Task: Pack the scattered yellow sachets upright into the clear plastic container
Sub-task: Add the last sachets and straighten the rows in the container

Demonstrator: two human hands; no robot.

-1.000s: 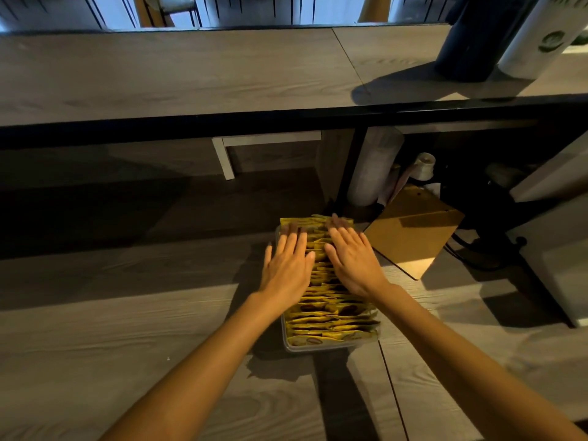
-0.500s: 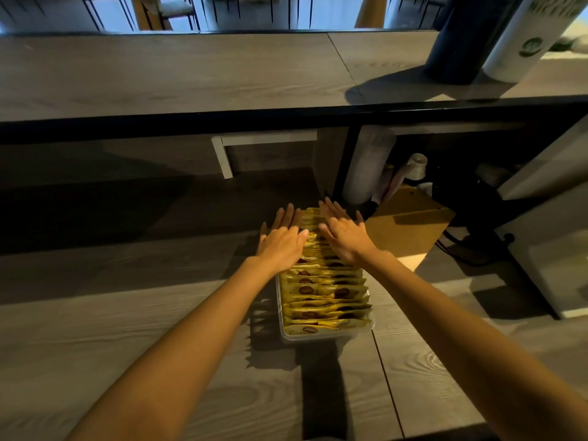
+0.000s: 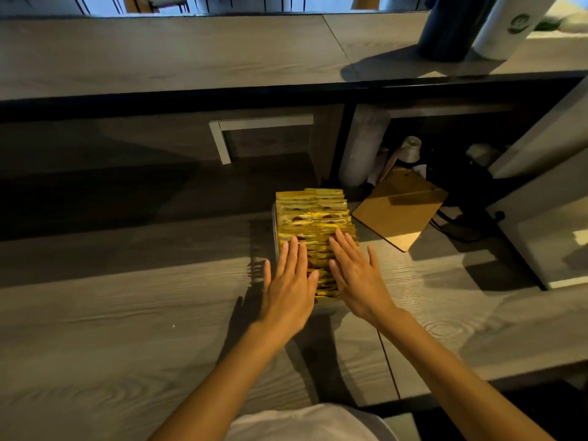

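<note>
A row of yellow sachets stands upright, packed tight in the clear plastic container on the grey wooden table. My left hand lies flat, palm down, on the near left part of the row, fingers spread. My right hand lies flat on the near right part, fingers apart. Both hands cover the nearest sachets and the container's front edge. Neither hand grips anything.
A brown clipboard lies just right of the container. A raised counter runs across the back, carrying a dark cylinder and a white cylinder. A white appliance stands at the right edge.
Both hands slid back along the tops of the sachets from the far end of the row to the near end. The far sachets are now uncovered.
</note>
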